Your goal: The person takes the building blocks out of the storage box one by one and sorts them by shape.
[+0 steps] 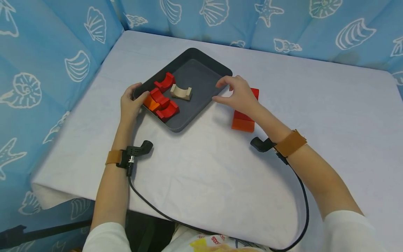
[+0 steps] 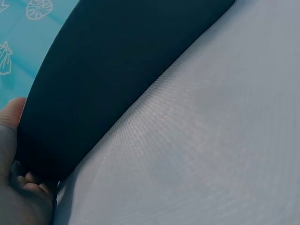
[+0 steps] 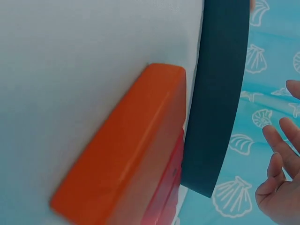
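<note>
A dark grey rectangular tray (image 1: 201, 75) lies askew on the table. My left hand (image 1: 130, 101) grips its left corner, thumb over the rim and fingers outside the wall. Gathered at that end are several red curved blocks (image 1: 168, 111) and an orange block (image 1: 151, 104). A natural-wood block with a curved hollow (image 1: 181, 92) sits by itself toward the tray's middle. Over the tray's right edge hovers my right hand (image 1: 237, 94), thumb and fingers spread with nothing between them. Partly hidden beneath its wrist are red blocks (image 1: 244, 116) and an orange block (image 3: 122, 145) on the cloth.
White cloth (image 1: 201, 168) covers the table. Blue curtains (image 1: 189, 17) with shell prints hang behind and at the left. A black cable (image 1: 154, 209) runs from the left wrist camera across the front edge, and another (image 1: 306, 206) trails from the right.
</note>
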Demonstrator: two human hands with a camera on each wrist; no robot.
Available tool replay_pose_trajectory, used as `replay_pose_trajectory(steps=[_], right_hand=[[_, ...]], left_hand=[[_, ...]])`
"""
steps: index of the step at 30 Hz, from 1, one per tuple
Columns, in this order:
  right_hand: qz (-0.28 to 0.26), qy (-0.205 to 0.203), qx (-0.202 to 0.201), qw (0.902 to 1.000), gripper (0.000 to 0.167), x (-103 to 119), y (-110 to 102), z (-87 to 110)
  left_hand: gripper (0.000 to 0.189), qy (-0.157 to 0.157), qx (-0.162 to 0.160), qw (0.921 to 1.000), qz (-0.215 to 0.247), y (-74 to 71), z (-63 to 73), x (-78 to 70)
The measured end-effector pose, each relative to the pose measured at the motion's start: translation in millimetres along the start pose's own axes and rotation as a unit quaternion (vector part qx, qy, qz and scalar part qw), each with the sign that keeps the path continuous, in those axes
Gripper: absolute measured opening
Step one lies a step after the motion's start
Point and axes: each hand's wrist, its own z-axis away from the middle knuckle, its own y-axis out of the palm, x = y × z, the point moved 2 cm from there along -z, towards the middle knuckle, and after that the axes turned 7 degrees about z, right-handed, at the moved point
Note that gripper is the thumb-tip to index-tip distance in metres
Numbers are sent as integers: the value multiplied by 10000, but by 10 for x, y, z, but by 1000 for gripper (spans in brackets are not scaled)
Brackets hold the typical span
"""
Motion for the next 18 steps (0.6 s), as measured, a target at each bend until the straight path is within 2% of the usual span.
replay_pose_trajectory(steps=[8, 18], right_hand=[[-273, 160, 131, 9994, 39, 9, 137, -89], [-43, 74, 238, 9997, 46, 23, 315, -207]], left_hand=[[47, -4, 51, 9999, 109, 1, -2, -3], [48, -15, 66, 10000, -5, -11, -11, 23]])
